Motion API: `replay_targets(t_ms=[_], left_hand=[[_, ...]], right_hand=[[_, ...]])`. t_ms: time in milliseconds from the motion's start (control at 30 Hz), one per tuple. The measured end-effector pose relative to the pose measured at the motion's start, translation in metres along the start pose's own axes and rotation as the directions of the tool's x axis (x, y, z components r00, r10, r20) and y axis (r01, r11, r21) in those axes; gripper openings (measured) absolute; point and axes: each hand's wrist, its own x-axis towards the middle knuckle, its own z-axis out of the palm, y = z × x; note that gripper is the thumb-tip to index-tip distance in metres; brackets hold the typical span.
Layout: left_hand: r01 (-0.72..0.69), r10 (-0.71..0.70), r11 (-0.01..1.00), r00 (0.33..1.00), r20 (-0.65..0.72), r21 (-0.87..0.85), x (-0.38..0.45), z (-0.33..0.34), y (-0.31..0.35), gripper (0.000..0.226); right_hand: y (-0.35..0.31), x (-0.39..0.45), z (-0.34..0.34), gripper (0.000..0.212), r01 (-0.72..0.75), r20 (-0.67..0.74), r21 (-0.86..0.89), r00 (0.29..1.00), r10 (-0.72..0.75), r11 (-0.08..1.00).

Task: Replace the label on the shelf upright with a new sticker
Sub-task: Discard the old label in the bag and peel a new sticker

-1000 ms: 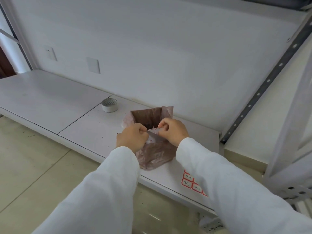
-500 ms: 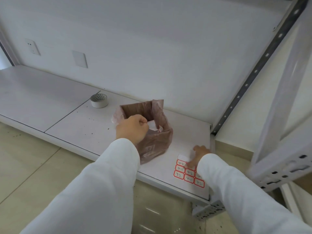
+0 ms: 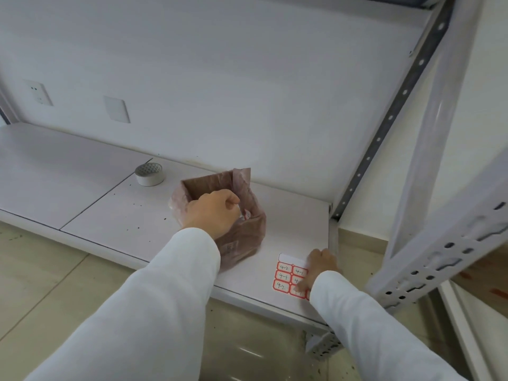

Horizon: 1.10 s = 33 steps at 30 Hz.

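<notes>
I am seeing my left hand (image 3: 213,214) pinching the brown plastic bag's (image 3: 242,237) rim on the white shelf (image 3: 132,213), while my right hand's (image 3: 319,268) fingers are pressing flat on the red-bordered sticker sheet (image 3: 286,276) near the grey perforated shelf upright (image 3: 390,116).

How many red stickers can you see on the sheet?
6 show at least partly on the sheet: three down the left column, three in the next. The right hand covers the rest, so more may be hidden.
</notes>
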Motion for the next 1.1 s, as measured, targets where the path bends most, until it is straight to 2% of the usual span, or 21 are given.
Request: replay_targets(t_ms=[67,133,300,400,500,633,667,767,867,933,1033,1100], left_hand=[[-0.023,0.023,0.999,1.000,0.011,0.042,-0.004,0.000,0.004,0.025],[-0.046,0.045,0.996,0.999,0.018,0.071,-0.007,0.000,0.008,0.026],[-0.135,0.123,0.972,0.990,0.071,0.191,-0.011,0.000,0.019,0.026],[-0.179,0.161,0.964,0.981,0.107,0.195,-0.013,0.000,0.025,0.024],[-0.196,0.177,0.973,0.972,0.155,0.121,-0.014,-0.001,0.027,0.034],[-0.185,0.172,0.982,0.952,0.255,0.031,-0.024,-0.004,0.042,0.075],[-0.178,0.180,0.984,0.951,0.253,-0.029,-0.026,-0.005,0.047,0.075],[-0.138,0.204,0.950,0.953,0.224,-0.280,-0.034,-0.011,0.061,0.051],[-0.108,0.204,0.911,0.956,0.209,-0.398,-0.042,-0.017,0.074,0.048],[-0.140,0.232,0.909,0.953,0.197,-0.392,-0.050,-0.019,0.084,0.049],[-0.223,0.289,0.929,0.936,0.201,-0.296,-0.062,-0.019,0.096,0.051],[-0.267,0.331,0.919,0.924,0.195,-0.291,-0.066,-0.017,0.101,0.053]], right_hand=[[0.003,-0.001,0.001,0.088,-0.036,0.037,0.028,0.999,0.035,0.999],[0.002,-0.003,0.000,0.085,-0.067,0.067,0.019,0.996,0.065,0.998],[0.000,-0.006,-0.005,0.060,-0.056,0.090,-0.064,0.994,0.062,0.996],[-0.007,-0.013,-0.028,0.033,0.072,0.042,0.144,0.996,-0.079,0.987],[-0.021,-0.037,-0.073,0.012,0.299,-0.100,0.265,0.954,-0.282,0.917],[-0.029,-0.085,-0.123,0.010,0.530,-0.247,0.301,0.846,-0.472,0.793],[-0.026,-0.097,-0.133,0.010,0.556,-0.285,0.333,0.829,-0.480,0.762],[-0.013,-0.127,-0.156,0.006,0.574,-0.368,0.454,0.818,-0.443,0.682],[0.000,-0.141,-0.163,0.008,0.551,-0.281,0.473,0.834,-0.475,0.688],[0.006,-0.148,-0.164,0.011,0.540,-0.229,0.493,0.837,-0.498,0.682],[0.008,-0.158,-0.173,0.007,0.563,-0.260,0.481,0.824,-0.503,0.672],[0.009,-0.159,-0.177,0.018,0.573,-0.292,0.441,0.819,-0.494,0.690]])
